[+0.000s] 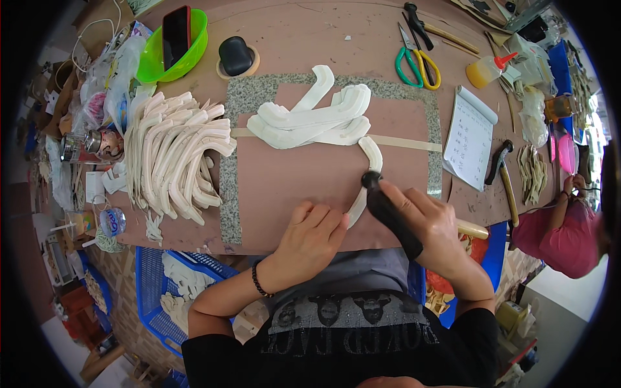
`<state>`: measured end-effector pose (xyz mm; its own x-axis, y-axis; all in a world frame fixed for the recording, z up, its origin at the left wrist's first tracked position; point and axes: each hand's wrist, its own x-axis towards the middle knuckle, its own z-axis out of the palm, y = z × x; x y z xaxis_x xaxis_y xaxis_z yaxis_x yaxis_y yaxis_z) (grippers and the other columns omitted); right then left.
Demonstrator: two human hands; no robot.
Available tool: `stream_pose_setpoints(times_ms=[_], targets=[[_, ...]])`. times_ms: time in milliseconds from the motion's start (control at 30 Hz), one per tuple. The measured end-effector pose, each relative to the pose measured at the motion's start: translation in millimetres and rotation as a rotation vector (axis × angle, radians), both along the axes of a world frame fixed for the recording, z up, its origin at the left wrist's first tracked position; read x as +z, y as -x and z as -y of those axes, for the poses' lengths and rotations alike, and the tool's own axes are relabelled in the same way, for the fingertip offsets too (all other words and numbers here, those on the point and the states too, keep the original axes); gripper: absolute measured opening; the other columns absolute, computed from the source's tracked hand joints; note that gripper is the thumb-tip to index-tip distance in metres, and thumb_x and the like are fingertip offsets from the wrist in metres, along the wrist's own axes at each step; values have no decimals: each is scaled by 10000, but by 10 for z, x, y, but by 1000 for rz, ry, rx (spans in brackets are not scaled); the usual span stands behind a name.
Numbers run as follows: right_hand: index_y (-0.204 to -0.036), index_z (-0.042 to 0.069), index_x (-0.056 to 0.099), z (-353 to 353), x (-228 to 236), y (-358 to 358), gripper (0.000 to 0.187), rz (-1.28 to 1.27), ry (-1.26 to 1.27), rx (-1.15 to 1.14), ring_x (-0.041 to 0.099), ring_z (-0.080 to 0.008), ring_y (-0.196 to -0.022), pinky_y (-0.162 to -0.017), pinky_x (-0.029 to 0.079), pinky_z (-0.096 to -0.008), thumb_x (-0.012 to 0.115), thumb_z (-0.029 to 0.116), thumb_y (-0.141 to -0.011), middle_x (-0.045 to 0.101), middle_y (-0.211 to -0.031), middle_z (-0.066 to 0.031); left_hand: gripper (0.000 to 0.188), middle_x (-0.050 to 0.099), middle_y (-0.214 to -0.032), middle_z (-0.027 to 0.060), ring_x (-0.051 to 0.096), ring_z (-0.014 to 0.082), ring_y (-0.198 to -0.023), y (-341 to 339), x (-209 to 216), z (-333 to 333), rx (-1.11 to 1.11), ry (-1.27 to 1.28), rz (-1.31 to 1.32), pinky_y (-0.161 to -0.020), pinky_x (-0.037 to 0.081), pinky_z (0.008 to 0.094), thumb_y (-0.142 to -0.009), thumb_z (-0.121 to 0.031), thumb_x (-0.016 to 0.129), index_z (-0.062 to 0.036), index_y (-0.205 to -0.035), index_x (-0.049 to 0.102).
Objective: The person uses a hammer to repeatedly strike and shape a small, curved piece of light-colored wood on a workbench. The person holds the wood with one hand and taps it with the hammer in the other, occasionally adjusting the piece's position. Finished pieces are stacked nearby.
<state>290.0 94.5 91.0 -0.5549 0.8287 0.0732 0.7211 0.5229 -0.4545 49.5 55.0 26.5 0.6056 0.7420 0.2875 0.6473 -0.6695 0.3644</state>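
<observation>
A white curved strip (pixel 370 154) lies bent on the brown work board (pixel 304 184), below a loose pile of similar white strips (pixel 323 116). At its near end my left hand (pixel 314 236) is closed with the fingers bent, and the thumb side holds the strip; the exact contact is partly hidden. My right hand (pixel 427 223) grips a shoemaker's hammer (pixel 391 216) close to its black head. The rounded hammer face is at the strip's right edge, about halfway along. Past my right hand pokes the end of its wooden handle.
On the left stands a thick stack of cream curved strips (pixel 178 155). A green bowl (pixel 194 48) with a phone sits behind it. Scissors (pixel 414 61), a notepad (pixel 469 136) and another hammer (pixel 501 168) lie rightward. Below is a blue basket (pixel 152 310); another person (pixel 563 233) is right.
</observation>
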Motion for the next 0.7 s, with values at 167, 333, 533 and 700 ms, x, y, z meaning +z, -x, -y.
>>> stream_pose_setpoints(times_ms=[167, 333, 533, 700], targets=[[-1398, 70, 602, 71, -33, 1, 657, 11, 57, 18, 663, -297, -669, -579, 534, -423, 738, 57, -755, 629, -883, -87, 281, 589, -975, 60, 575, 220, -948, 185, 23, -124, -200, -7, -72, -875, 443, 381, -854, -107, 647, 30, -1095, 689], [-1389, 56, 597, 126, 20, 86, 669, -52, 18, 103, 670, -291, -702, -600, 537, -412, 740, 67, -735, 623, -871, -79, 277, 588, -968, 54, 576, 214, -949, 272, 54, -218, -277, -18, -65, -858, 452, 356, -846, -109, 651, 26, -1085, 688], [-1396, 51, 593, 66, 72, 92, 658, 7, 35, 59, 668, -292, -688, -597, 539, -413, 758, 114, -762, 608, -821, -88, 267, 596, -981, 50, 578, 206, -971, 371, 72, -255, -323, -49, -100, -855, 453, 346, -835, -117, 660, 7, -1068, 698], [-1383, 45, 602, 90, -31, 137, 619, -68, 67, 125, 662, -280, -659, -584, 534, -411, 759, 114, -789, 616, -819, -92, 168, 577, -963, 39, 550, 179, -940, 450, 18, -293, -354, -99, -124, -821, 431, 327, -823, -155, 632, -34, -920, 694]])
